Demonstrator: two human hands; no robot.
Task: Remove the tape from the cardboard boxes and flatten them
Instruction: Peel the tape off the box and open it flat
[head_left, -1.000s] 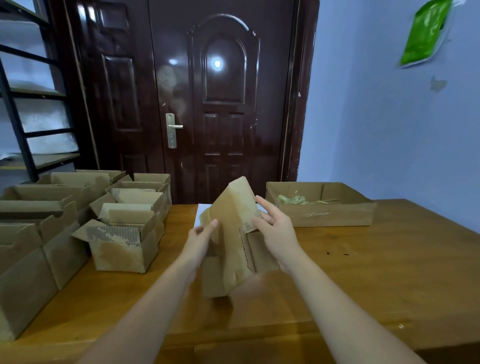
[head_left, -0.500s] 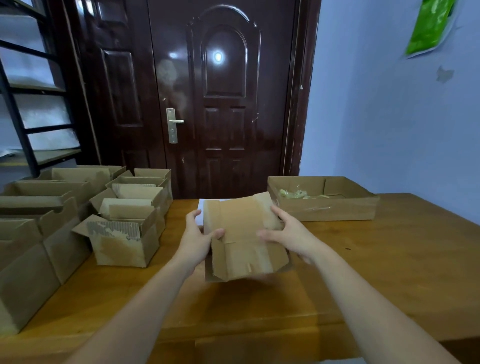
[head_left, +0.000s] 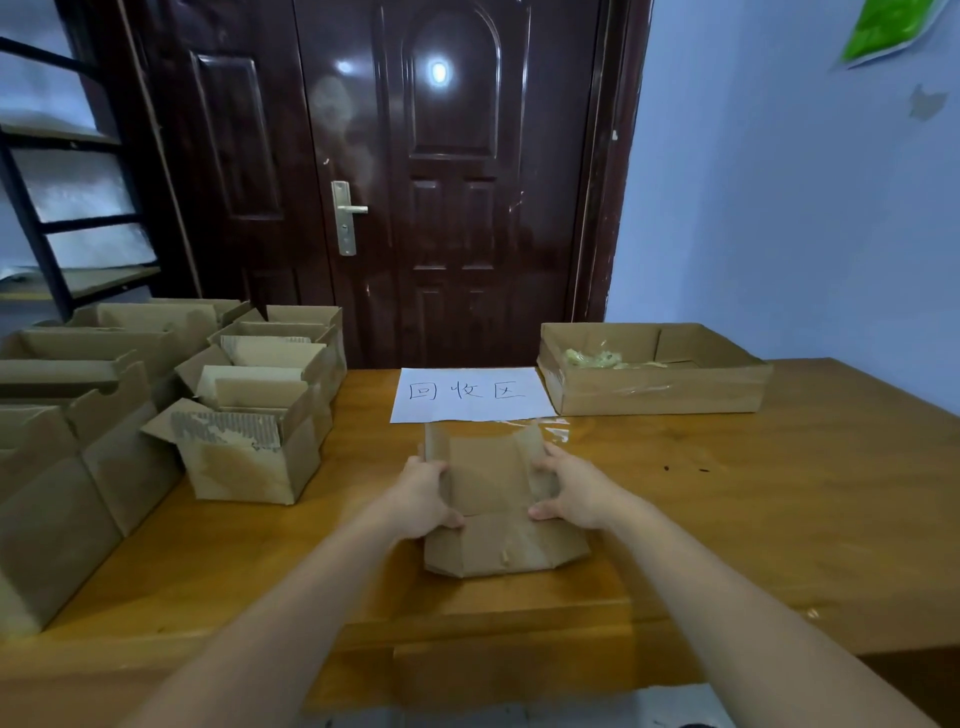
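Cardboard box (head_left: 488, 480) (flattened) between hands

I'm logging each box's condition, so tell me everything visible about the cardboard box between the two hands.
The flattened box is plain brown cardboard, creased and worn, lying flat on the wooden table just in front of the white paper sign. Its flaps spread toward and away from the person, the near flap with cut corners. The left hand and right hand hold its side edges.

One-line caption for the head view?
Both hands, left hand and right hand, press a flattened cardboard box onto the wooden table.
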